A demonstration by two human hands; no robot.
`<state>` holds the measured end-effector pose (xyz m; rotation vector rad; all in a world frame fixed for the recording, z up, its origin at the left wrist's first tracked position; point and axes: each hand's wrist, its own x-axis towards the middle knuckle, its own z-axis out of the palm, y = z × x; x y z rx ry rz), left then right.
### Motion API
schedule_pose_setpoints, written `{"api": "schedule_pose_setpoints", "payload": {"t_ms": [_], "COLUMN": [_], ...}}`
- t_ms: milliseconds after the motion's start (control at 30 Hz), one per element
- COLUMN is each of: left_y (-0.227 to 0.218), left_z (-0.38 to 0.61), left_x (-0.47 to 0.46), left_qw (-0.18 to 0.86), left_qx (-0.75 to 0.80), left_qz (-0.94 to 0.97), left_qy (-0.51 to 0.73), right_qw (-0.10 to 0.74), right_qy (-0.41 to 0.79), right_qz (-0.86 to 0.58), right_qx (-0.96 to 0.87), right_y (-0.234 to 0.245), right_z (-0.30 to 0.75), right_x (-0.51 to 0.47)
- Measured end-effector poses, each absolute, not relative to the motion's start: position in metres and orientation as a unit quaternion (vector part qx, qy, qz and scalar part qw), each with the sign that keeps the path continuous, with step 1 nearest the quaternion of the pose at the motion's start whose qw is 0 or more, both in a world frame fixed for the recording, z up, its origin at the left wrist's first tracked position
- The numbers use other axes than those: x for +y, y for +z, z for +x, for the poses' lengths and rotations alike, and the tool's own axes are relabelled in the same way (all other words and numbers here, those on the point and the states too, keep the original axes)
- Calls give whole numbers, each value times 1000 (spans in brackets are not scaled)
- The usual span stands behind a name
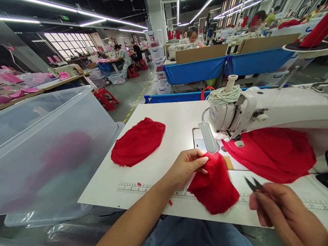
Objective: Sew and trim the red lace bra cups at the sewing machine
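Observation:
My left hand (191, 165) pinches the upper edge of a small red fabric piece (215, 191), which hangs over the ruler marks near the table's front edge. Held in my right hand (279, 208) is a pair of thread snips (253, 186), its dark blades parted and pointing up and left, apart from the cloth. Just beyond my left hand stands the white sewing machine (276, 106), its small lamp (208, 136) close above the fabric. Another red fabric piece (274, 153) lies beneath the machine arm. A third red piece (138, 141) rests flat on the left of the table.
A large translucent plastic bin (51, 153) stands against the table's left side. Red thread scraps (170, 203) lie near the ruler. A red thread cone (314, 34) sits at upper right. Blue cloth troughs (194, 70) hang beyond the table, with people at other machines farther back.

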<state>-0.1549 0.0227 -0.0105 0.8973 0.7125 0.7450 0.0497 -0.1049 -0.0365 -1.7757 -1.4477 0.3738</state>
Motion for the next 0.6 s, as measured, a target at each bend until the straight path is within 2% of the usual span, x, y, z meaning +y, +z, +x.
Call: {"api": "schedule_pose_setpoints", "payload": {"t_ms": [100, 267, 600], "left_y": [-13, -16, -18], "left_z": [-156, -157, -157], "left_x": [22, 24, 23], "left_qw": [765, 764, 756], "left_qx": [335, 324, 331], "left_qz": [426, 440, 458], "left_qy": [347, 343, 330], "right_qw": [349, 321, 320], "right_qy": [85, -71, -88], "right_qz": [-669, -600, -616], "right_qx": [-650, -730, -715], "right_y": [-29, -38, -48], "right_z": [24, 21, 24], "right_x": [-85, -61, -59]}}
